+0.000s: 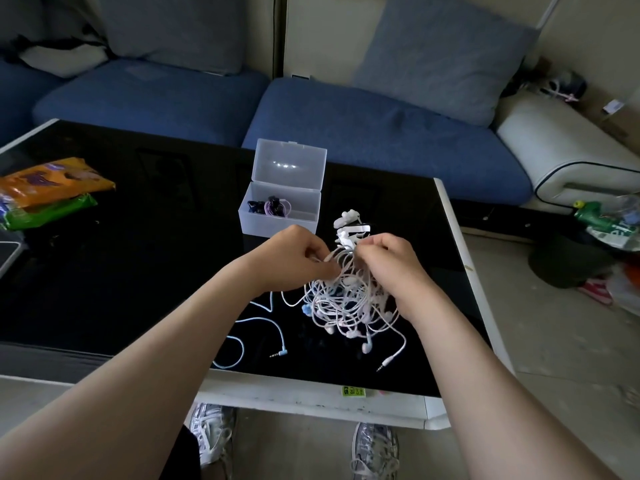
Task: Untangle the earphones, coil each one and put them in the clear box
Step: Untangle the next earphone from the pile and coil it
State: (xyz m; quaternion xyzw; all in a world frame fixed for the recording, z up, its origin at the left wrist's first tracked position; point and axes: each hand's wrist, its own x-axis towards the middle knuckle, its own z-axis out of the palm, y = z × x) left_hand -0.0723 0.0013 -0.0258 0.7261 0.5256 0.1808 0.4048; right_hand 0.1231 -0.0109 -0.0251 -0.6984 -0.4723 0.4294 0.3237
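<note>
A tangle of white earphone cables (346, 303) hangs over the black table, lifted at its top by both hands. My left hand (294, 261) pinches cables on the tangle's left side. My right hand (388, 261) pinches cables on its right side. A light blue cable (263, 323) trails from the tangle across the table to its plug. A white plug (388, 362) lies near the front edge. The clear box (280, 216) stands open behind my hands, lid upright, with a coiled purple and dark earphone (272, 206) inside.
The table's white front edge (311, 396) is close to my feet. Orange and green snack packets (48, 192) lie at the table's left. A small white item (349, 223) sits right of the box. A blue sofa (346, 123) runs behind; clutter covers the floor at the right.
</note>
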